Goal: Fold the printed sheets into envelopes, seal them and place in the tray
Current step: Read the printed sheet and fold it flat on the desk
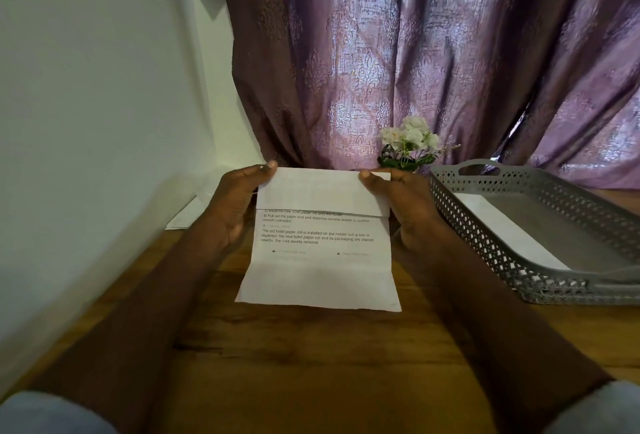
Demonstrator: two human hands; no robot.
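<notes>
Head view: left hand (pixel 239 206) and right hand (pixel 407 205) pinch sheet (pixel 320 260).

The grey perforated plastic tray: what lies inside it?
Inside the grey perforated plastic tray, one flat white sheet or envelope lies along its left side. The near wall hides its lower end, and the frame crops the tray's right part.

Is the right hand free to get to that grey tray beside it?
Probably, but not just yet. The tray sits just to the right of the right hand with nothing between them, but that hand is pinching the printed sheet at its top fold, as is the left hand.
</notes>
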